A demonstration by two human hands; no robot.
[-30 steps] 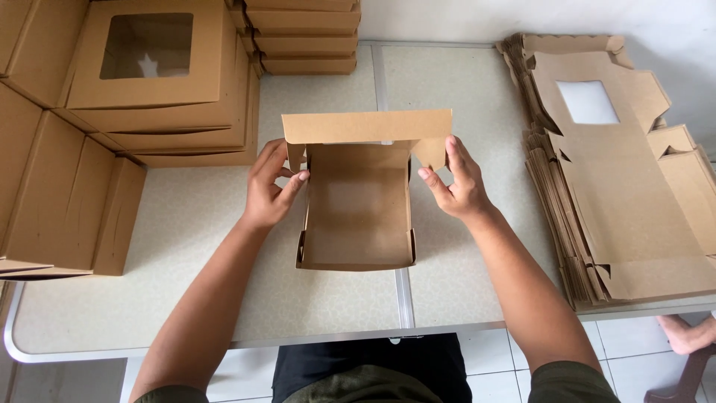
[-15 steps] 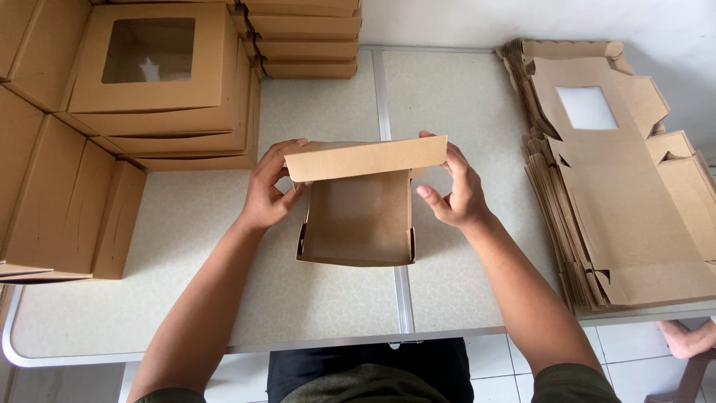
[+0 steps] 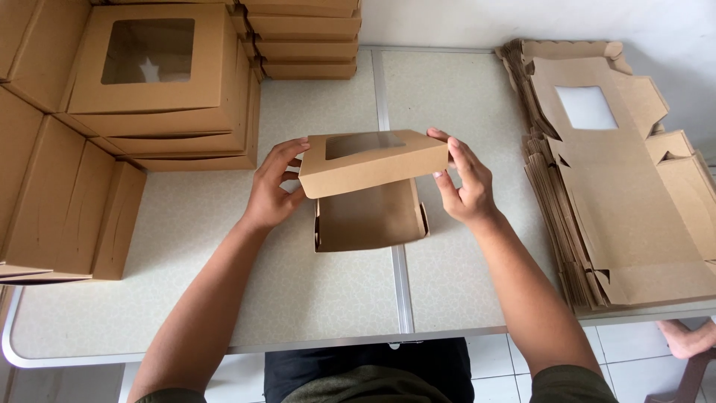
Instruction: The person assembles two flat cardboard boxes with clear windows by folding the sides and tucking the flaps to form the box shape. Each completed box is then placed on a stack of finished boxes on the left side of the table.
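Observation:
A brown cardboard box (image 3: 371, 216) stands in the middle of the table, its windowed lid (image 3: 371, 161) tilted half way down over the open tray. My left hand (image 3: 273, 186) grips the lid's left end, fingers over the top. On the other side, my right hand (image 3: 464, 179) holds the lid's right end with the fingers curled round its edge.
Folded-up windowed boxes (image 3: 156, 78) are stacked at the back left, more lie on their sides at the left edge (image 3: 63, 194). A pile of flat box blanks (image 3: 619, 172) fills the right side. The pale speckled table (image 3: 313, 298) has a seam down its middle.
The lid has swung from upright at the back of the box forward and down over the tray. Both hands followed it, staying on its two ends.

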